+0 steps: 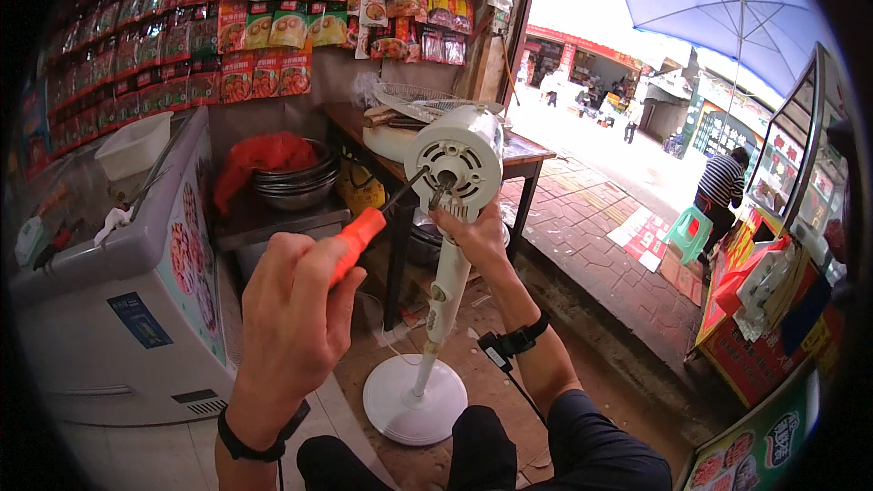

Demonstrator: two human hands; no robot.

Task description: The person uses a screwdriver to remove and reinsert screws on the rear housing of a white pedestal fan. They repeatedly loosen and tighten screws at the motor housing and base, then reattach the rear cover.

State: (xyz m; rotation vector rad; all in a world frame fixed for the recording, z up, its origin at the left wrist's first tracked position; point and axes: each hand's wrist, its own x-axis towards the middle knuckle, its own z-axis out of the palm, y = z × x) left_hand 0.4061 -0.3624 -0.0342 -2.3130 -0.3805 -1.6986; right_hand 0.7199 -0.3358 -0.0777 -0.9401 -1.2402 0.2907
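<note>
A white pedestal fan stands before me, its round motor housing (477,150) facing me with a vented back. My left hand (296,314) is closed round the orange handle of a screwdriver (361,238). The screwdriver's dark shaft slants up to the left edge of the housing; whether its tip sits in a screw I cannot tell. My right hand (473,235) grips the underside of the fan's motor housing, near the top of the pole (446,291). Just above those fingers, a small dark metal part shows in the middle of the vents. The round white base (416,405) rests on the floor between my legs.
Behind the fan is a wooden table (530,151) carrying a wire fan grille (409,98). Stacked metal bowls (296,184) with a red net bag stand left of it, beside a chest freezer (100,309). At right, a step (600,327) meets the paved street, where a person (723,184) bends near a green stool (691,235).
</note>
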